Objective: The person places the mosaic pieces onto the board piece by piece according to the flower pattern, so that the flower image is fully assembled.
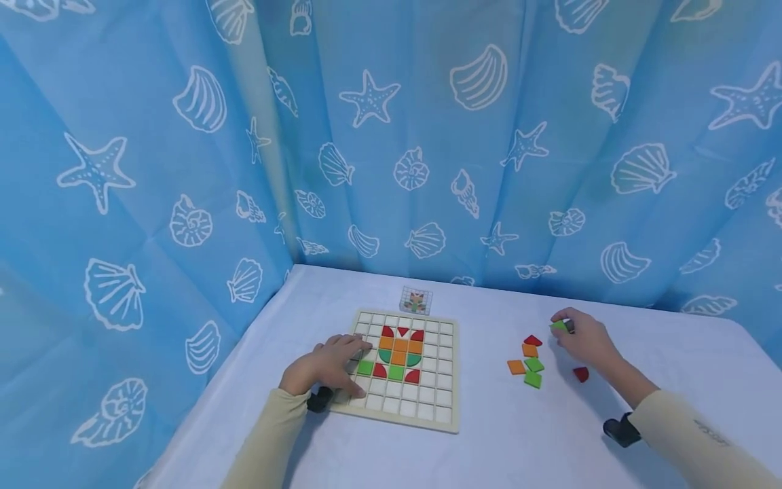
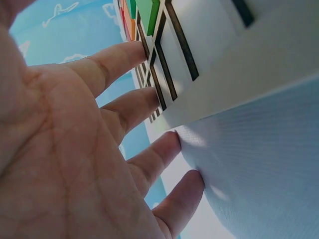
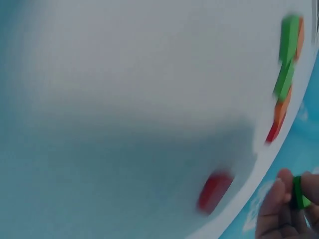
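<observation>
A square white-celled grid board (image 1: 455, 380) lies on the table, bearing a pattern of red, orange and green tiles. My left hand (image 1: 330, 361) rests along its left edge with the fingers spread. In the left wrist view, two fingertips (image 2: 134, 52) touch the board, while the other two reach past its edge. A light green square tile (image 1: 365, 367) sits in a cell next to that hand. My right hand (image 1: 588, 341) pinches a green tile (image 3: 299, 191) between thumb and fingers, above the table to the board's right.
Loose tiles lie between board and right hand: a red piece (image 1: 533, 340), orange tiles (image 1: 516, 367) and green tiles (image 1: 533, 379). Another red piece (image 1: 581, 374) is below the right hand. Behind the board stands a small pattern card (image 1: 416, 299). A blue shell-print curtain (image 1: 415, 136) hangs behind.
</observation>
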A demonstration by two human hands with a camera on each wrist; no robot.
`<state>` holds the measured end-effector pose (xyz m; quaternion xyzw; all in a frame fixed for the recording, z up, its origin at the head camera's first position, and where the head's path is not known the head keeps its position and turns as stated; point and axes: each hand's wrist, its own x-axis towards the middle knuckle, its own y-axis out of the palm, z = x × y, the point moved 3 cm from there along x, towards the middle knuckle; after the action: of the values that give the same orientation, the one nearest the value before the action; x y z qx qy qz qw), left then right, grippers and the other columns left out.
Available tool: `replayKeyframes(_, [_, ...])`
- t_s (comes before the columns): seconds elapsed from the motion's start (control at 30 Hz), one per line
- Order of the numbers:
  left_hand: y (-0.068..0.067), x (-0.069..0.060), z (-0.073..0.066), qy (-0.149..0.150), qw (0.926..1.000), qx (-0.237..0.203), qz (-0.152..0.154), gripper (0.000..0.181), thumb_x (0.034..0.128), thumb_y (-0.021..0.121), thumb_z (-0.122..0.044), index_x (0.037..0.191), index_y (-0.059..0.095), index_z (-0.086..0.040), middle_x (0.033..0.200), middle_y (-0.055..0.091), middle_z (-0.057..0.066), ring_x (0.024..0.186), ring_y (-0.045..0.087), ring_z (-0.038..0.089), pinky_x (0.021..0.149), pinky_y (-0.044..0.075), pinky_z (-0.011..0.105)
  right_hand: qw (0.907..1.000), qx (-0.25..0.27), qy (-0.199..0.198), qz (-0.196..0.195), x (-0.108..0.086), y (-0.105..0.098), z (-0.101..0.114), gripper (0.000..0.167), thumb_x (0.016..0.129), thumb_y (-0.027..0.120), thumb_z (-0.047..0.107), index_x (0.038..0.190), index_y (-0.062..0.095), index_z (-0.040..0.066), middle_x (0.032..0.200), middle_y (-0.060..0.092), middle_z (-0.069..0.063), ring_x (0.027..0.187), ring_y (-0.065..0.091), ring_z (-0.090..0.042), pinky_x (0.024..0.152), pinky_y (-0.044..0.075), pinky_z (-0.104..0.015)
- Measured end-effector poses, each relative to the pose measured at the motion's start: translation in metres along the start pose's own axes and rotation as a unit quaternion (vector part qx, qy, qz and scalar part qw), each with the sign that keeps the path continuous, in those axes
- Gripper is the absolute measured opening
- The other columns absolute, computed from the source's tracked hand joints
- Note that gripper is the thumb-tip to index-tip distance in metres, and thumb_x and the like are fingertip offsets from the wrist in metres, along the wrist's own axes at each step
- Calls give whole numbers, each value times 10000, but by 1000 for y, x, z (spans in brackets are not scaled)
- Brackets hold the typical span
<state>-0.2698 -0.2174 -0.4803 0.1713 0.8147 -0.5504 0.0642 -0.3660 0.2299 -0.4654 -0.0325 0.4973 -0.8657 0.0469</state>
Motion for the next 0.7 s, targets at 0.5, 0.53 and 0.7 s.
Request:
replayKeyframes(0.5, [0,3,-2,30,10000,22,51,864,726,867,-393,1468,448,-254,1592,341,49,1473,240,348,1161,205,658,9919,884,-775,-469,-11,35,72,322,964,623,130,1248,539,5,1060,669,-172,896,638,-258,740,579,-348])
replayKeyframes(0.53, [0,2,-2,33,10000,35,64,866,725,867,-394,1469,447,-251,1590,342,53,1472,241,349,1160,208,658,9911,884,-839,-536,-12,38,76,299,962,632,142,1223,558,18,1053,678,-158,916,641,-261,758,583,-360])
replayKeyframes(0.7, [0,-1,0,-2,10000,33,55,872,716,873,-386,1464,454,-229,1579,355,74,1464,253,352,1151,216,665,9884,1016,-1003,-523,-16,55,94,256,945,665,162,1172,609,56,984,701,-89,895,654,-219,749,568,-327])
